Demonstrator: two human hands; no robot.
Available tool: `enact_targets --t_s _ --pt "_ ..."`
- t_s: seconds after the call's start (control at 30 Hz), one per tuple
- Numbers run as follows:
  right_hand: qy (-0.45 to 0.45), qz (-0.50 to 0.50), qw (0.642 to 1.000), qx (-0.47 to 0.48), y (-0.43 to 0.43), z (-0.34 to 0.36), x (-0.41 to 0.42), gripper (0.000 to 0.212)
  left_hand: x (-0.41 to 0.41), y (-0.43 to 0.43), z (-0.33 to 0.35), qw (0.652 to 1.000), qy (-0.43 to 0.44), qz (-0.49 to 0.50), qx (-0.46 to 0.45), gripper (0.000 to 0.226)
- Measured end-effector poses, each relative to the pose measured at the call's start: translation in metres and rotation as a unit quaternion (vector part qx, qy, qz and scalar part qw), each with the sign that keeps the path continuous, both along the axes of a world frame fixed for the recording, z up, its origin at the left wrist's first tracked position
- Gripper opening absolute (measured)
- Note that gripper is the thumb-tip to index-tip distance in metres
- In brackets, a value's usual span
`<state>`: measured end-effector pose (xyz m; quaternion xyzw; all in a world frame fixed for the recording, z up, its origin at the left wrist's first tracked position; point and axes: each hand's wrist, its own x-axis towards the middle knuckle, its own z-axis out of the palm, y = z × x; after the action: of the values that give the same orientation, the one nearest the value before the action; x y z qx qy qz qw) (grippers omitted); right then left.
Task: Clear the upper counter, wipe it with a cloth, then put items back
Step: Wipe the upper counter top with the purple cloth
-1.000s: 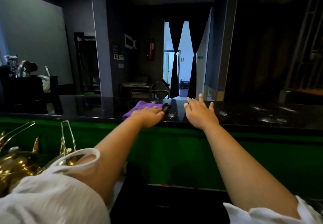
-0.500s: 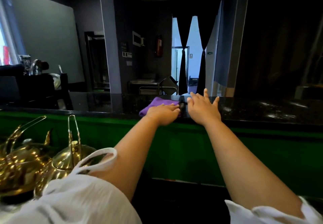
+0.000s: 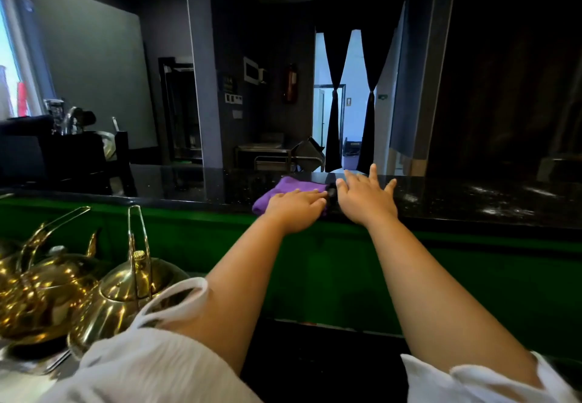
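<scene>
Purple cloth (image 3: 291,186) lies under the flat, pressing left hand (image 3: 294,210) to wipe the counter (image 3: 472,202); the right hand (image 3: 365,202) rests open, likely bracing.

1 purple cloth (image 3: 293,186); 1 upper counter (image 3: 472,206); 2 hands, the left hand (image 3: 296,211) and the right hand (image 3: 365,202); 2 brass kettles, a left kettle (image 3: 37,295) and a right kettle (image 3: 124,291); 2 black curtains, a left curtain (image 3: 335,103) and a right curtain (image 3: 371,103); 1 fire extinguisher (image 3: 291,83); 2 white sleeves, a left sleeve (image 3: 141,368) and a right sleeve (image 3: 472,383).

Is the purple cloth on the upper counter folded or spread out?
Folded: the purple cloth sits as a compact, thick pad under the flat left hand on the black stone counter.
</scene>
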<state>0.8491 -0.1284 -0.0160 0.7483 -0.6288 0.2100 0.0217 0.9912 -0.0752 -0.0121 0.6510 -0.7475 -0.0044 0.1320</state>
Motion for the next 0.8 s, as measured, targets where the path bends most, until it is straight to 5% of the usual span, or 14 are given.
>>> enact_targets --t_s 0.17,0.4,0.63,0.8 --pt "0.002 0.009 1.000 0.027 0.001 0.001 -0.003 0.057 0.030 0.009 -0.003 1.000 0.005 -0.006 -0.005 0.045" --pt "0.034 0.002 0.999 0.029 0.002 0.002 0.000 0.060 0.116 -0.020 0.014 0.979 -0.067 0.169 0.095 0.044" --pt "0.028 -0.003 0.999 0.030 0.000 0.002 0.000 0.058 0.053 -0.024 0.009 0.988 -0.129 0.028 0.074 0.046" --pt "0.022 -0.005 0.999 0.037 0.000 0.003 -0.001 0.061 0.050 -0.023 0.005 0.996 -0.064 0.004 0.066 0.049"
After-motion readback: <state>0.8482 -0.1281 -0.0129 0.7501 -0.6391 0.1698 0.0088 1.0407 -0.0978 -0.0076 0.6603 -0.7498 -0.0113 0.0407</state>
